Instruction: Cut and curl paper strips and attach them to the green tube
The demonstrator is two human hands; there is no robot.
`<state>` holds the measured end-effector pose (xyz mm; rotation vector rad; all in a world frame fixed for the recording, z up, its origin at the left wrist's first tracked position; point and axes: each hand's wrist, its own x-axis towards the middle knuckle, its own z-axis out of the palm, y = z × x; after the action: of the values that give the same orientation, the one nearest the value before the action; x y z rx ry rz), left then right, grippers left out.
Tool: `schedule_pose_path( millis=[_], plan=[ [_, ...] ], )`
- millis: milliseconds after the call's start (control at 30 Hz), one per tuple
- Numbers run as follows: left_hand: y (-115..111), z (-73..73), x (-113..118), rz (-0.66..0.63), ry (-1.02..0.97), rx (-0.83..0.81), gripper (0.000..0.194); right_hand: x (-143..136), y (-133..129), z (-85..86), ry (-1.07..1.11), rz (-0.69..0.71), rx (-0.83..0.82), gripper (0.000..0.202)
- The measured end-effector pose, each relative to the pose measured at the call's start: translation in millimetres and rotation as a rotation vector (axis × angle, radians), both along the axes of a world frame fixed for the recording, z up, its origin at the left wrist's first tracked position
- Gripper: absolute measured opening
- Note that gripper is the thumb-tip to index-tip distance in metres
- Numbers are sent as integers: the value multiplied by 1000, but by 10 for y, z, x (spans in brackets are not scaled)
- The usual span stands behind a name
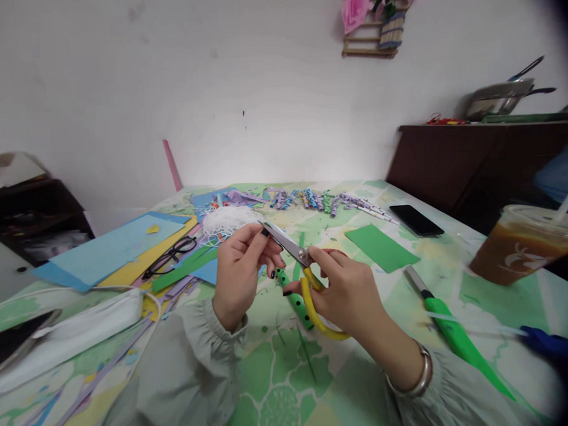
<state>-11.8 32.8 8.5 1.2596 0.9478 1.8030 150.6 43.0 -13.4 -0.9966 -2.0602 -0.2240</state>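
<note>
Yellow-handled scissors (318, 308) are in my right hand (349, 291), whose fingers are around the handles. Their blades point up and left, the tips reaching my left hand (243, 264). The thumb and forefinger of my left hand are pinched together beside the blade tips; what they hold, if anything, is too small to tell. A green paper tube with black dots (299, 305) lies on the table below the scissors, partly covered by my right hand. Just behind my left hand sits a tangle of white string (228, 222).
Black glasses (171, 257) lie on coloured paper sheets (117, 247) at left. Small curled paper pieces (306, 200) lie at the back. Right are green paper (382, 248), a phone (415, 220), a green-handled knife (456, 331) and a drink cup (522, 248).
</note>
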Motion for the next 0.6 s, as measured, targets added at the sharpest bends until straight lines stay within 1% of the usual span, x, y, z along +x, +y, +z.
schedule_pose_path(
  millis=[233,600],
  plan=[
    [-1,0,2,-5,4,4,15,-2,-2,-14,6,-3,14,32],
    [2,10,-2,-4,11,6,15,7,-1,9,8,5,18,30]
  ],
)
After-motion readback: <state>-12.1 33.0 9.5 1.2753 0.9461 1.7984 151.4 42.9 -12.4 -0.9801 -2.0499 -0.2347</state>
